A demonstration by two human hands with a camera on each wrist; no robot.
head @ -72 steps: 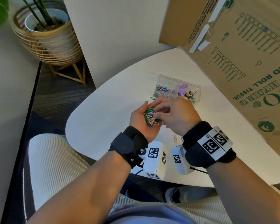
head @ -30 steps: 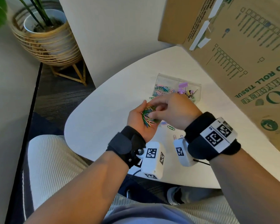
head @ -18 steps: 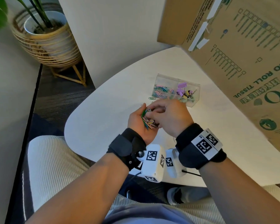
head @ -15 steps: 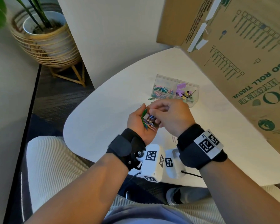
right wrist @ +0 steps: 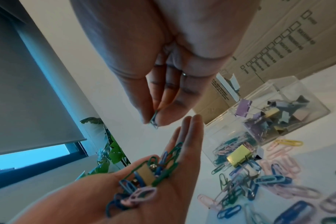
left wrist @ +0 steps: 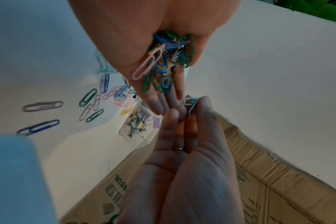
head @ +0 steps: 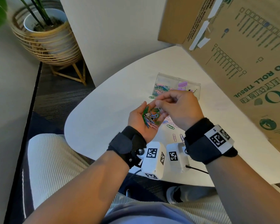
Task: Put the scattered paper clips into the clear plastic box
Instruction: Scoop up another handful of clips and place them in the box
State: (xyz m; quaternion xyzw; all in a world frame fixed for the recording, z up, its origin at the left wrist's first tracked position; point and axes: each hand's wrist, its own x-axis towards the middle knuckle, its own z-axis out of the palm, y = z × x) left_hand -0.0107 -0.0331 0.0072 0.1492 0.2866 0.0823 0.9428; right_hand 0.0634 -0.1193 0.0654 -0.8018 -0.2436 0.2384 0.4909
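Observation:
My left hand (head: 137,118) lies palm up above the white table (head: 103,110), fingers nearly straight, carrying a pile of coloured paper clips (head: 150,118) with a small binder clip (right wrist: 144,174) among them. Just above its fingertips my right hand (head: 158,105) pinches one light blue paper clip (left wrist: 190,104) between thumb and fingers. The clear plastic box (head: 191,85) stands beyond both hands: paper clips in its left compartment, binder clips in its right. More paper clips (right wrist: 269,181) lie scattered on the table under and beside my hands.
A large cardboard box (head: 241,62) leans over the table's right side, close behind the clear box. A yellow binder clip (right wrist: 239,154) lies among the loose clips by the box. A potted plant in a wicker stand (head: 45,33) is on the floor, far left.
My right hand's fingers were down in the pile on my left palm; now they have lifted clear with one clip pinched. The left hand has stayed in place, palm up.

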